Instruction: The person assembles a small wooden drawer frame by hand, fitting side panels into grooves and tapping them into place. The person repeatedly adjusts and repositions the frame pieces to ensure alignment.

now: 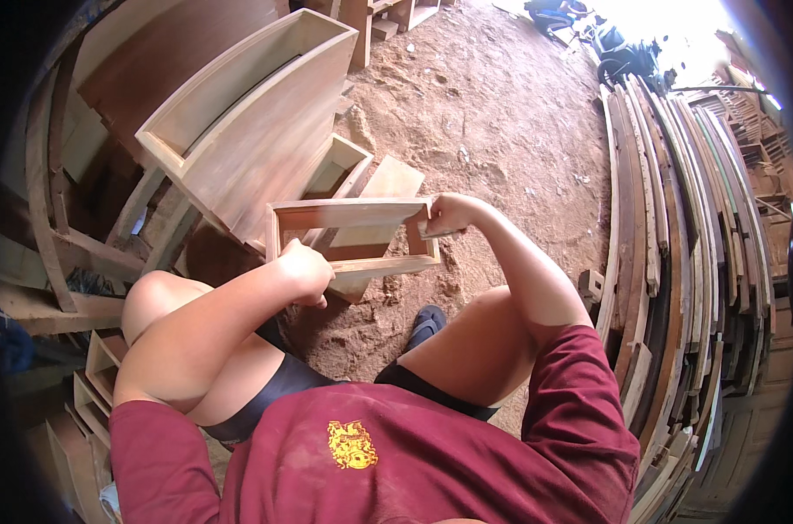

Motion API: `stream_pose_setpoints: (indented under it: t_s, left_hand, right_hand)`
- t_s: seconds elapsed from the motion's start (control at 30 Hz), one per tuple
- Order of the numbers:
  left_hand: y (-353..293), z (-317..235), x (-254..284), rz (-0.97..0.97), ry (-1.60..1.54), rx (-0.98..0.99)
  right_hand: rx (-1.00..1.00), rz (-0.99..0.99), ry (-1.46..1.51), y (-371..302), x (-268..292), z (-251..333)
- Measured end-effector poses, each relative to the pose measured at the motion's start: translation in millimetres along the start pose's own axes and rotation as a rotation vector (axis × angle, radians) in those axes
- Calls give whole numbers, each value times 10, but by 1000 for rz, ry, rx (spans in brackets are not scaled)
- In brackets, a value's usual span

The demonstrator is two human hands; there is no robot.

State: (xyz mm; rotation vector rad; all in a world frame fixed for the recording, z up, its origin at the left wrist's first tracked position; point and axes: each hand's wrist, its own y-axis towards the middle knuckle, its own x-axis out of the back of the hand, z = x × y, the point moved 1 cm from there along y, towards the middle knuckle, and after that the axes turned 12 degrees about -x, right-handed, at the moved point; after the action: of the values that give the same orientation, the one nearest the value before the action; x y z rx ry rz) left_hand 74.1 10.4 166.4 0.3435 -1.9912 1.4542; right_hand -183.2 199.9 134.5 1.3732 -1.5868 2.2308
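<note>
A shallow rectangular wooden frame, like a small drawer without a bottom, is tilted in front of me above the dirt floor. My left hand is closed round its near left corner; some of the fingers are hidden. At the frame's right end is my right hand, fingers bent and pressed together over a thin flat piece, perhaps sandpaper. That piece lies against the end of the frame. Through the opening a pale board shows behind the frame.
A tall open wooden box leans at the far left, with a smaller box beside it. Long planks are stacked along the right. More wooden boxes stand by my left side. A motorcycle is far back.
</note>
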Motion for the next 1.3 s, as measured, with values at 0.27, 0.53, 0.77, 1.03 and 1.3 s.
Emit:
stream_pose_setpoints:
  t_s: [0.27,0.53,0.77,1.03,1.3]
  left_hand:
    - [43,35,20,69,-6,-18]
    - [-10,25,108,46,10,-27]
    - [-80,69,-19,64,-1,-11]
    - [-118,101,-145,68,-13,-4]
    - [-72,56,-56,-15,19,-41]
  right_hand:
    - [-173,-14,197,121,68,12]
    - [-52,-296,230,278,-61,-420]
    - [5,-248,695,324,-36,-293]
    - [-132,-292,679,303,-45,-127]
    - [-194,-545,665,470,-247,-528]
